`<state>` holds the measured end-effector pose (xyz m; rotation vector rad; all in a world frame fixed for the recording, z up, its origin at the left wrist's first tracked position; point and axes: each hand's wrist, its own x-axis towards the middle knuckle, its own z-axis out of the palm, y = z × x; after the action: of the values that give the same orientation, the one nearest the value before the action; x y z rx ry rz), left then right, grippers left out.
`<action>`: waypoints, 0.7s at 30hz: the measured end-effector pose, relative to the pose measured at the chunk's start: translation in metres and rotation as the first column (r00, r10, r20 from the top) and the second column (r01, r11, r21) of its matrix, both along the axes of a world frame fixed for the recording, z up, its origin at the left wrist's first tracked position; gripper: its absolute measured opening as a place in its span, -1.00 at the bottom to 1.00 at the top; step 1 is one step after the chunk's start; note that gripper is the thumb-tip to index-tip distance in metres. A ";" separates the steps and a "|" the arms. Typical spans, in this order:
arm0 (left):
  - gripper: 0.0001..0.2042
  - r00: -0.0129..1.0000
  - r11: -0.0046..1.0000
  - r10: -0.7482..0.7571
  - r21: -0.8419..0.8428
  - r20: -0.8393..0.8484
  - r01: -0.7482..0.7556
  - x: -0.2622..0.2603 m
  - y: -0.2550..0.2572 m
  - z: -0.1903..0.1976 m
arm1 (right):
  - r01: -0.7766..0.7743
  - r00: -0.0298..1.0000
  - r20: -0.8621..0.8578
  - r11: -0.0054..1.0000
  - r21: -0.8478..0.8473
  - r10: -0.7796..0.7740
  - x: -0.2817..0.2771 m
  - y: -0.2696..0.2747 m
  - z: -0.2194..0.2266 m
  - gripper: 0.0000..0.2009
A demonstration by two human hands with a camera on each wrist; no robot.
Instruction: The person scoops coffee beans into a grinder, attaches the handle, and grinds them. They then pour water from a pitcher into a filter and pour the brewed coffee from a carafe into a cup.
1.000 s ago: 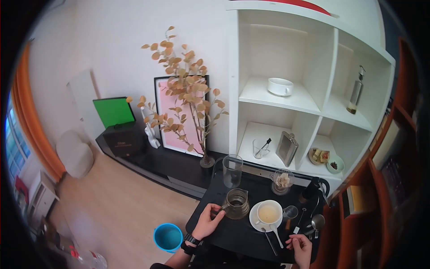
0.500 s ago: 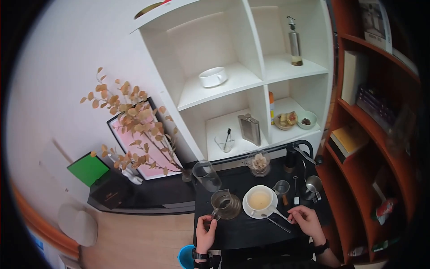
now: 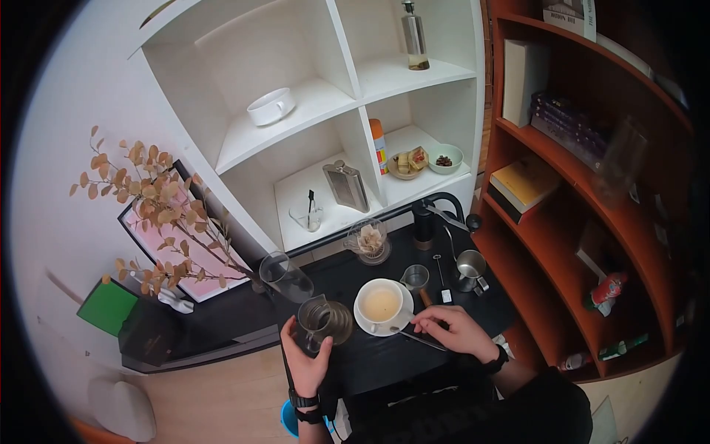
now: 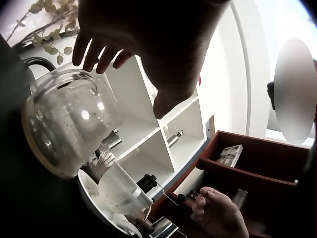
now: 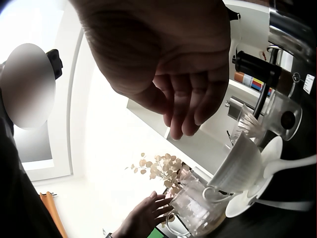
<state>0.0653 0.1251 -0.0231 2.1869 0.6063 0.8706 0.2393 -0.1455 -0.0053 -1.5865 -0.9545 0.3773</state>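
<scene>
My left hand (image 3: 305, 362) is beside a glass jug (image 3: 325, 322) at the tray's left, fingers spread and thumb apart. In the left wrist view a gap shows between the fingers and the jug. My right hand (image 3: 455, 329) hovers near the handle ends of a white spoon (image 3: 403, 320) and a metal spoon (image 3: 420, 339). Its fingers bend loosely with nothing between them in the right wrist view. A white cup (image 3: 381, 302) of pale liquid stands on a white saucer (image 3: 362, 320) between the hands. Both spoons rest at the saucer.
Behind the jug is a tall clear glass (image 3: 287, 276). A glass dripper with a paper filter (image 3: 370, 240), hand grinder (image 3: 423, 226), small glass (image 3: 416, 277) and metal pitcher (image 3: 471, 268) stand farther back and right. White shelving (image 3: 414, 78) rises behind; a brown bookcase (image 3: 510, 244) flanks the right.
My left hand has let go of the jug's handle and spread its fingers beside it. The right hand has come in closer to the saucer. The head view has swung right.
</scene>
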 end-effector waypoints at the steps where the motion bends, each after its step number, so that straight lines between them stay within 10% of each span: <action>1: -0.22 1.000 0.998 -0.012 0.068 -0.025 0.014 0.003 0.003 0.004 | 0.012 1.000 0.019 1.000 0.014 -0.013 0.003 0.002 0.003 -0.84; 21: -0.20 0.968 0.946 0.173 0.305 -0.185 -0.111 0.055 0.017 -0.008 | 0.220 0.974 0.063 0.975 -0.009 -0.219 0.022 -0.032 0.002 -0.84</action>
<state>0.1198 0.1422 -0.0316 2.5521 0.7883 0.8548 0.2608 -0.1773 -0.0034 -1.7068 -0.8134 0.1827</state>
